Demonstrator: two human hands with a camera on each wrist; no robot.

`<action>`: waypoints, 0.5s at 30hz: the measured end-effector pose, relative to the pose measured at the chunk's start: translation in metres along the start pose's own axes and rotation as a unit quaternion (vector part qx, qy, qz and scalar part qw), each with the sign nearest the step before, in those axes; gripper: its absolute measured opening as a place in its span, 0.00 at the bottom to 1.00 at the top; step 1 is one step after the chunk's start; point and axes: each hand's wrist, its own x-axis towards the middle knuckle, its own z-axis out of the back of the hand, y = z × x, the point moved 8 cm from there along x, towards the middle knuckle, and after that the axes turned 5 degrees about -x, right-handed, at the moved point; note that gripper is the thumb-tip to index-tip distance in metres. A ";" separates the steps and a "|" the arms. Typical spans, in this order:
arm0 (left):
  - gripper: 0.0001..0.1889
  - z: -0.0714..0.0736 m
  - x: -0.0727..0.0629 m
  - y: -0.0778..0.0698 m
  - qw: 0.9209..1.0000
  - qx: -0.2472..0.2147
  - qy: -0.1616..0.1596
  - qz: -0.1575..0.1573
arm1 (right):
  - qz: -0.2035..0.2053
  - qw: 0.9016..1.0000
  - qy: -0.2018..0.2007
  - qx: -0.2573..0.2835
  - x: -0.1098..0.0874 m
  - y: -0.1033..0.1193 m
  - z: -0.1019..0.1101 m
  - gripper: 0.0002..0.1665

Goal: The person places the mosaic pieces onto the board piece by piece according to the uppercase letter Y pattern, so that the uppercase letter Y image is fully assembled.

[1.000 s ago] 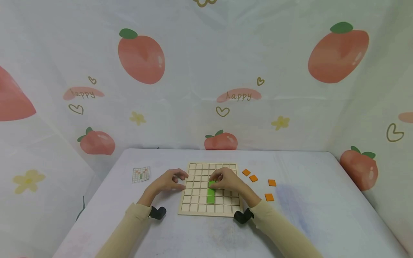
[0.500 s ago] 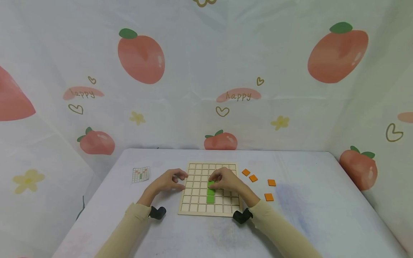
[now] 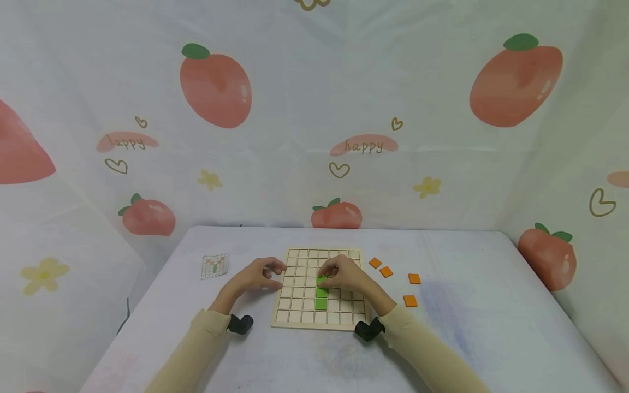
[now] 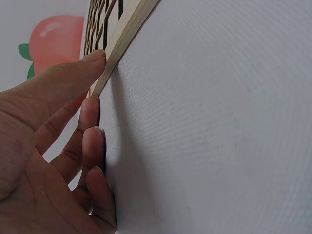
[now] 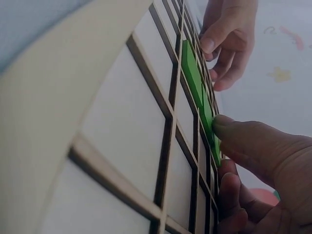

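A wooden grid board (image 3: 296,299) lies on the table with a column of green square tiles near its middle. The nearest green tile (image 3: 321,304) and the one behind it sit in neighbouring cells. My right hand (image 3: 345,274) is over the board, pinching the farthest green tile (image 3: 321,279) between thumb and fingertips. In the right wrist view, the thumb (image 5: 234,127) lies against that tile, and the fingers bend down beyond it. My left hand (image 3: 255,274) rests at the board's left edge, fingers loosely bent. Its thumb (image 4: 73,78) touches the rim in the left wrist view.
Several orange square tiles, among them one orange tile (image 3: 410,301), lie scattered right of the board. A small card (image 3: 214,266) printed with a coloured grid lies at the back left. A fruit-patterned cloth (image 3: 275,180) hangs behind the table.
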 end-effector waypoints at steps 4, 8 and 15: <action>0.22 0.000 0.000 0.000 1.000 0.000 0.000 0.000 | 0.002 1.000 0.001 0.009 0.001 0.000 0.001 0.09; 0.22 0.000 0.000 0.000 1.000 0.000 0.000 0.000 | -0.003 1.000 0.002 0.028 0.000 -0.002 0.003 0.11; 0.22 0.000 0.000 0.000 1.000 -0.004 0.001 -0.002 | 0.015 0.999 0.017 0.039 -0.006 -0.001 0.017 0.12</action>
